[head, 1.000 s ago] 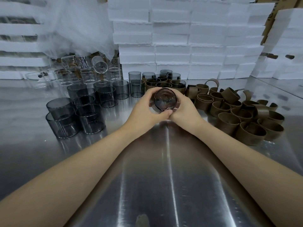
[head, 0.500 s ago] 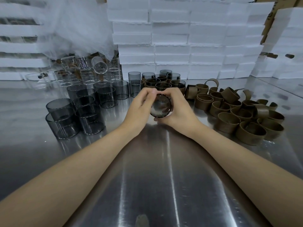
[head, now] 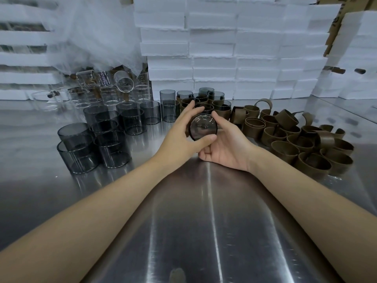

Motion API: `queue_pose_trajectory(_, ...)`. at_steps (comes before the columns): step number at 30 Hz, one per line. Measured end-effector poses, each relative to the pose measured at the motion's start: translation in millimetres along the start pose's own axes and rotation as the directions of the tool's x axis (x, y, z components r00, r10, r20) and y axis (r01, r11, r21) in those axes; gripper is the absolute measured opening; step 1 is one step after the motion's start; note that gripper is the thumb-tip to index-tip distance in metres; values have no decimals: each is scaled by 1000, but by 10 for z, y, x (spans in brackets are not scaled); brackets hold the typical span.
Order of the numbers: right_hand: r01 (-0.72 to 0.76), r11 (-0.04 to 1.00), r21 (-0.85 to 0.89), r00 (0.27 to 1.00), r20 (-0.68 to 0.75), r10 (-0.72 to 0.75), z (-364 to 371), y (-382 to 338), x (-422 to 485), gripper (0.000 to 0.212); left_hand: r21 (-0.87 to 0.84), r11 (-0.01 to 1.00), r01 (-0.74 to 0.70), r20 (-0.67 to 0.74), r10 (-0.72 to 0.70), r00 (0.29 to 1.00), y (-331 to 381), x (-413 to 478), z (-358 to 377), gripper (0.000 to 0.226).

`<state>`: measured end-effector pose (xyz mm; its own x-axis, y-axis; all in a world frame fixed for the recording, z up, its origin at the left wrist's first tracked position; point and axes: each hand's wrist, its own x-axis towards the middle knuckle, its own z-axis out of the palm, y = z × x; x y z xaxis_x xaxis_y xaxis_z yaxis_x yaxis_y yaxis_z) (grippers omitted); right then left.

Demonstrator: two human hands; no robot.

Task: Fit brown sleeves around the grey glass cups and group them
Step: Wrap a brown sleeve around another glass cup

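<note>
Held one grey glass cup (head: 203,127) up off the steel table (head: 204,221), lying on its side with its round bottom facing the camera. Pinched it with the left hand (head: 179,137), thumb under and fingers over the top. Cupped it from the other side with the right hand (head: 226,148), fingers curled round its wall. Maybe already had a brown sleeve on, but too hidden by the fingers to tell. Stood a small group of finished sleeved cups (head: 206,104) just behind the hands. Still waited, off to the left, a good many bare grey cups (head: 98,139), some stacked two high. Lay heaped on the right a big pile of loose brown sleeves (head: 295,139). So only a small part looked done, with plenty more cups left to dress and group.
</note>
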<state>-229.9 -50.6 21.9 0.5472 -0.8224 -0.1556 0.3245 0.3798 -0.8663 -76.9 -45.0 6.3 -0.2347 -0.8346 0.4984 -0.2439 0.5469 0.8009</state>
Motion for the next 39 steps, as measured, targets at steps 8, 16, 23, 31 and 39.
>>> queue_pose_trajectory(8, -70, 998, -6, 997, 29, 70, -10, -7, 0, 61, -56, 997, 44, -59, -48, 997, -2, 5, 20, 29)
queue_pose_trajectory(16, -97, 993, -69, 994, 43, 100, 23, 5, 4, 77, -101, 994, 34, -128, -47, 991, -15, 29, -1, 39)
queue_pose_trajectory(23, -115, 993, 5, 993, -1, 115, 9, -18, -14, 60, -126, 986, 105, -22, -108, 994, -44, 51, 5, 44)
queue_pose_trajectory(31, -114, 992, -51, 993, -4, 114, 29, -15, 3, 76, -71, 997, 44, -93, -50, 994, -83, 56, -10, 31)
queue_pose_trajectory(39, -95, 995, -37, 995, 34, 96, 7, -12, 27, 76, -31, 999, 29, -172, -34, 985, -19, 19, 27, 28)
